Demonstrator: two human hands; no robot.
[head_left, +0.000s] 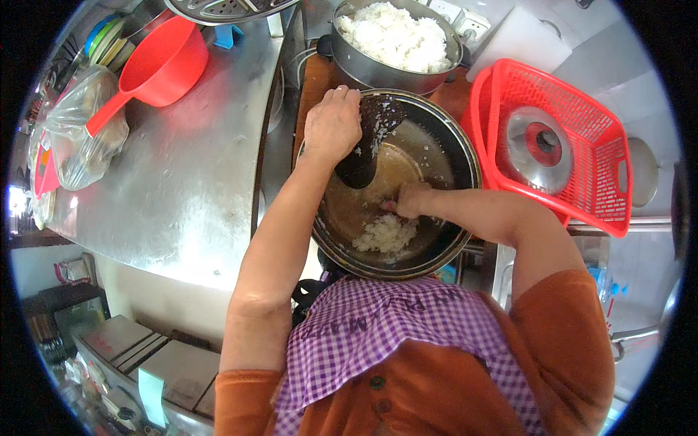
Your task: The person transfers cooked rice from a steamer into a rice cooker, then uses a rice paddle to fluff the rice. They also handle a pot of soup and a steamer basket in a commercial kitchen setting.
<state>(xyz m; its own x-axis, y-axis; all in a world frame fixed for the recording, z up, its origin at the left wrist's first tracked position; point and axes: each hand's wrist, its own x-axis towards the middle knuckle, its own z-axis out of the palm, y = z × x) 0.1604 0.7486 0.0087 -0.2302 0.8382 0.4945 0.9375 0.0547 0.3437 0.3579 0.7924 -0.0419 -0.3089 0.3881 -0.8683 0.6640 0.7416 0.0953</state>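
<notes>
A wide, dark-walled pot (445, 156) with a golden-brown bottom stands in front of me. My left hand (332, 125) is closed over its far left rim, fingers bent across the edge. My right hand (413, 200) is down inside the pot, fingers curled; what they hold, if anything, is hidden. Just below those fingers sits a clump of cooked white rice (385, 234) on the pot's bottom. Loose grains stick to a dark patch (379, 120) of the wall beside my left hand.
Behind the pot stands a metal pot (363, 65) heaped with white rice. To the right are red plastic baskets (600, 145) holding a metal lid (534, 168). On the left, a steel counter (196, 160) carries a red dipper (163, 65) and a clear plastic bag (91, 127).
</notes>
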